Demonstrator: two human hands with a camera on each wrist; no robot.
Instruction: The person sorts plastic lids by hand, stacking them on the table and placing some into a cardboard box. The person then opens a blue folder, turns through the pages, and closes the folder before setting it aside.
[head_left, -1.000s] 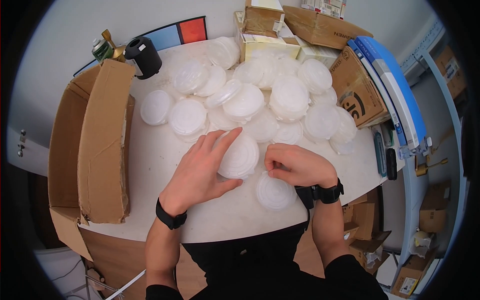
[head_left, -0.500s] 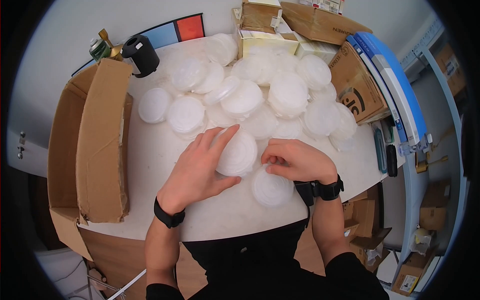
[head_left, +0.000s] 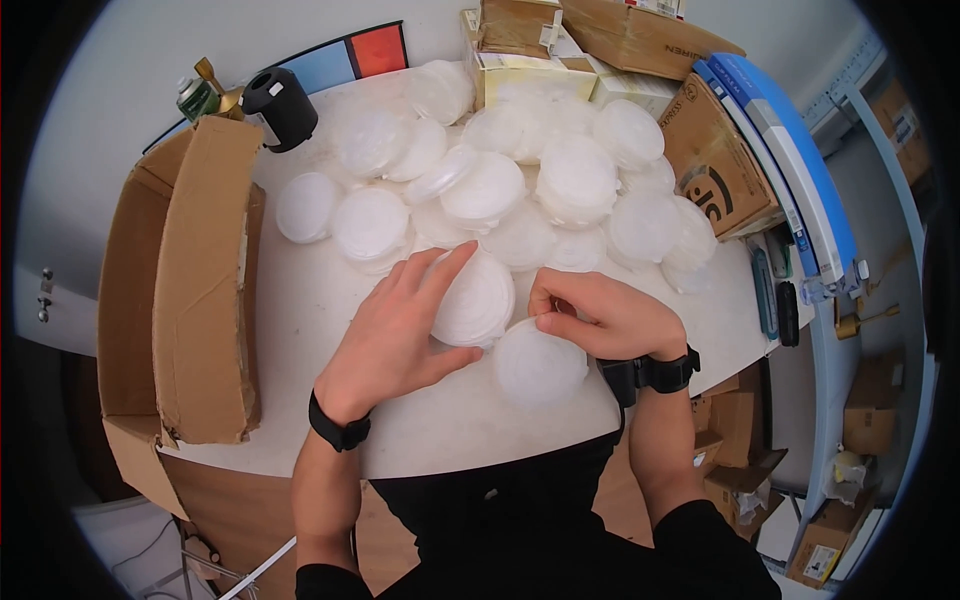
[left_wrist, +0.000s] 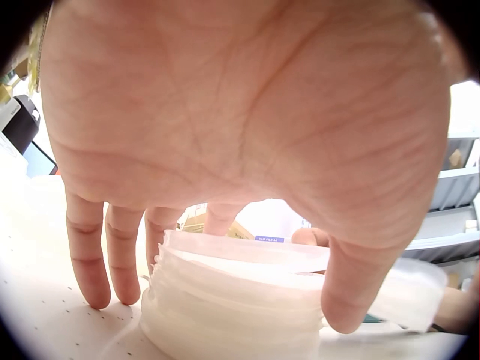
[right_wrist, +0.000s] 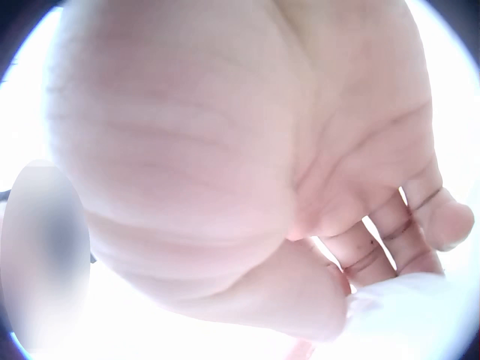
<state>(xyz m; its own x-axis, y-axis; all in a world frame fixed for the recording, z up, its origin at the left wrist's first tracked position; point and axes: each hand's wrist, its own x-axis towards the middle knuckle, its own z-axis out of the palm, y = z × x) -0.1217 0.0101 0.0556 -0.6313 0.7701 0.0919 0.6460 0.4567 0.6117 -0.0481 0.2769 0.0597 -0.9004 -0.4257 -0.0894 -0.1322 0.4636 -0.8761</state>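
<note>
My left hand [head_left: 385, 335] arches over a stack of round translucent plastic lids [head_left: 480, 300], thumb at its near side and fingers round the far left side. In the left wrist view the stack [left_wrist: 232, 311] stands several lids high, its top lid slightly raised, with the thumb against the right side. My right hand [head_left: 610, 318] pinches the edge of a single plastic lid [head_left: 540, 368] between thumb and curled index finger. This lid lies just to the right of the stack, its edge right beside it. In the right wrist view the lid [right_wrist: 401, 304] is overexposed.
A large heap of similar lids [head_left: 485, 190] covers the back of the table [head_left: 320, 390]. An open cardboard box [head_left: 205, 290] stands at the left, near a black cylindrical container [head_left: 280, 110]. Cardboard boxes [head_left: 720, 165] and blue binders [head_left: 785, 160] line the right side.
The single lid has shifted a little left and looks larger and tilted now. My right hand has risen slightly and moved a bit to the right. My left hand keeps its place at the stack.
</note>
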